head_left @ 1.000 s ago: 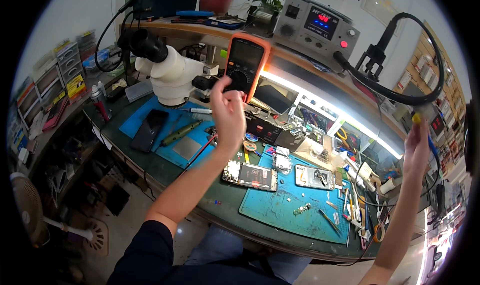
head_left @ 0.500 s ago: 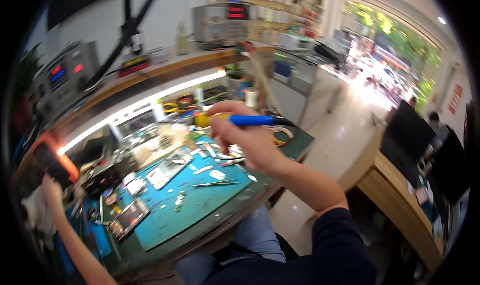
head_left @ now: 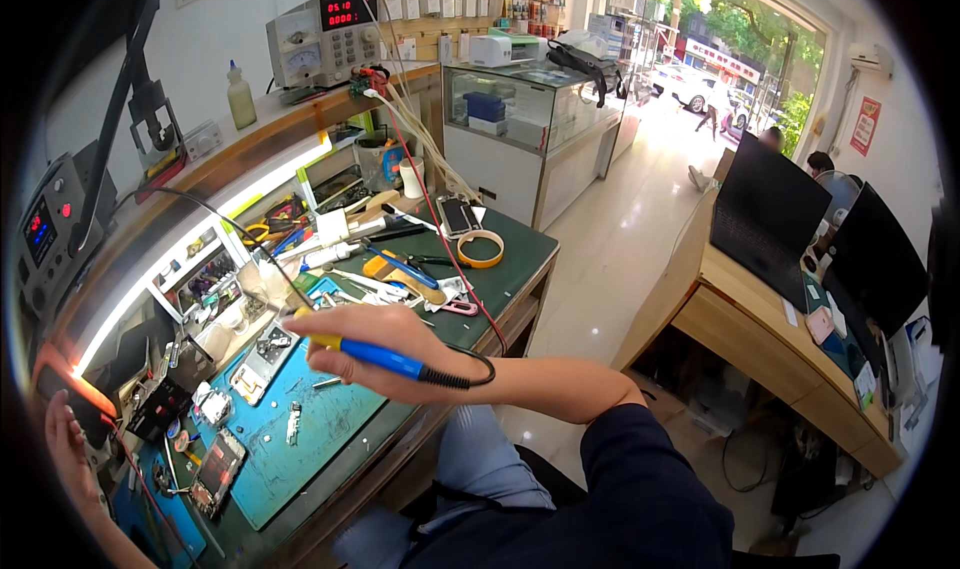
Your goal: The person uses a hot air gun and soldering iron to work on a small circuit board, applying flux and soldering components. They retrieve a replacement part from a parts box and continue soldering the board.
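Head view | slim blue-and-yellow soldering iron (head_left: 375, 353) is gripped in right hand (head_left: 372, 339) above blue mat (head_left: 300, 439) | left hand (head_left: 68, 449) spread open, touching orange meter (head_left: 72, 394).

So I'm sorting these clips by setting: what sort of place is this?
Most likely a phone repair shop: a grey bench power supply with red digits, opened phones on a blue work mat, and the right hand holding a blue-handled soldering iron.

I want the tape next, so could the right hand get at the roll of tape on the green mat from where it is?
Probably not straight away: the right hand already grips the blue-handled soldering iron, and the roll of tape lies farther along the bench. Nothing covers the roll itself.
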A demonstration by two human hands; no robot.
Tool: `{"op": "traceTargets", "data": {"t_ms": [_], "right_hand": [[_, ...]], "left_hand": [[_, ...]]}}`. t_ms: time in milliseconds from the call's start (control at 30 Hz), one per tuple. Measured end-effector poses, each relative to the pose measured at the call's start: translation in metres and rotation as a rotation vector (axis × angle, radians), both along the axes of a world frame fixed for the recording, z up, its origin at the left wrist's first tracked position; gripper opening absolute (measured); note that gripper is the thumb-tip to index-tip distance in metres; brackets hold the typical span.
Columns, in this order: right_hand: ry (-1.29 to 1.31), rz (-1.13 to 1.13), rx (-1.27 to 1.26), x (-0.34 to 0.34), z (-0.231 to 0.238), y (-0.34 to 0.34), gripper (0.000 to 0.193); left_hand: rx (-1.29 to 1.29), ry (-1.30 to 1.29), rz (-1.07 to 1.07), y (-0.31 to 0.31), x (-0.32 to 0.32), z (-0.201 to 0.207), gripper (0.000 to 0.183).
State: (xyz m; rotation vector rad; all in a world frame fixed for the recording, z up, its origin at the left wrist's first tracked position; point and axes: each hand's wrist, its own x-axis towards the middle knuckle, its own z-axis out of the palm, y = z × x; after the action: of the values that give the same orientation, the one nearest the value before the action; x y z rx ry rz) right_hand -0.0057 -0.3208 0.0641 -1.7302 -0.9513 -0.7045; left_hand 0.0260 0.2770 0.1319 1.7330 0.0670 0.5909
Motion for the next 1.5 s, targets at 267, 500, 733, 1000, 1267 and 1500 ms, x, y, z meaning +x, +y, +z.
{"op": "traceTargets", "data": {"t_ms": [267, 500, 733, 1000, 1267, 1500], "right_hand": [[0.019, 0.093, -0.002, -0.017, -0.033, 0.008, 0.048], [0.11, 0.173, -0.159, -0.017, -0.049, 0.014, 0.059], [0.135, 0.235, -0.241, -0.027, -0.074, 0.045, 0.04], [0.15, 0.157, -0.042, -0.039, -0.098, 0.091, 0.037], [0.067, 0.012, -0.087, -0.026, -0.105, 0.084, 0.035], [0.167, 0.124, -0.044, -0.018, -0.107, 0.088, 0.034]], "left_hand": [[-0.44, -0.034, -0.088, -0.094, -0.063, -0.052, 0.029], [-0.472, 0.027, -0.203, -0.145, -0.152, -0.136, 0.02], [-0.354, 0.395, -0.394, -0.276, -0.151, -0.132, 0.017], [-0.515, 0.161, -0.502, -0.322, -0.123, -0.172, 0.02], [-0.075, -0.139, -0.101, -0.322, -0.105, -0.172, 0.023], [1.056, -0.508, -0.215, -0.308, -0.089, -0.146, 0.008]]}}
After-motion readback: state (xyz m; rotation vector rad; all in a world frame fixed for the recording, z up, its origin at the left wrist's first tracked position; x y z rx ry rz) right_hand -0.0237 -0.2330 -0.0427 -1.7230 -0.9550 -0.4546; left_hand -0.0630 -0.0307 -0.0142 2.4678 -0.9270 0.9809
